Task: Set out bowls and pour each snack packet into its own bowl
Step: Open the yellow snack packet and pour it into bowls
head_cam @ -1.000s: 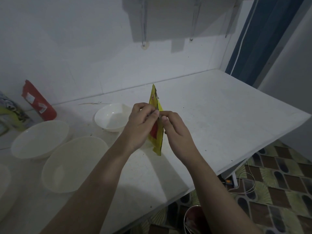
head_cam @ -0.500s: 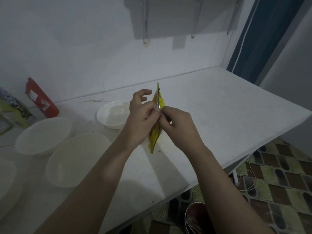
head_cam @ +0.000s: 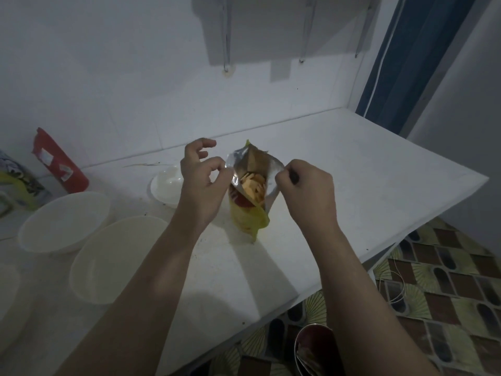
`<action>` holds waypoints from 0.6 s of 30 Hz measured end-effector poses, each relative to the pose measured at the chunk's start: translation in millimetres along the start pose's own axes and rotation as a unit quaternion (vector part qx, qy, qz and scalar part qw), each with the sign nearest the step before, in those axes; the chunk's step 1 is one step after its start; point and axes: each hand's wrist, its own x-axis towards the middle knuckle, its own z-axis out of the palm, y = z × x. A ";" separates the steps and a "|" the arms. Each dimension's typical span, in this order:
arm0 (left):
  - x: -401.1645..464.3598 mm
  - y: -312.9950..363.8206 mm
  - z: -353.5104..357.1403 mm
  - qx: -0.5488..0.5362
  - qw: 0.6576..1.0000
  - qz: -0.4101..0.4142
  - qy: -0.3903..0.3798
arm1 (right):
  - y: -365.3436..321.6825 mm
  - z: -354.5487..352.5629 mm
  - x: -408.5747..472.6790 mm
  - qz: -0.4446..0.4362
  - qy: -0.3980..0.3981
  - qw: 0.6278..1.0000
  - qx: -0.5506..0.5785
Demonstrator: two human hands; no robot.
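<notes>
A yellow snack packet (head_cam: 248, 213) stands over the white table (head_cam: 366, 191), its top pulled wide so the silver lining and orange chips inside show. My left hand (head_cam: 202, 183) pinches the left flap of the mouth. My right hand (head_cam: 306, 188) grips the right flap. A small white bowl (head_cam: 165, 187) sits just behind my left hand. Two larger white bowls (head_cam: 63, 222) (head_cam: 116, 259) stand to the left, all with nothing in them.
A red packet (head_cam: 58, 161) leans on the wall at far left beside a yellow-and-grey packet (head_cam: 19, 191). The table's edge runs diagonally at right, above a patterned floor (head_cam: 447, 280). A metal bin (head_cam: 314, 348) stands below the table edge.
The packet was sealed and held flat between both hands; now its top is torn wide, with my hands pulled apart to either side and the chips showing.
</notes>
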 end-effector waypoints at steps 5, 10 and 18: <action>-0.6 5.6 1.1 0.108 0.993 0.018 0.037 | -14.2 0.9 -0.7 0.001 0.020 0.997 0.073; -10.9 21.5 4.5 0.075 0.996 -0.036 -0.011 | -27.9 7.3 -5.7 -0.025 -0.024 0.994 0.101; -4.2 15.2 -6.5 0.084 0.995 -0.053 -0.030 | -24.2 6.4 1.2 -0.005 -0.027 0.994 0.105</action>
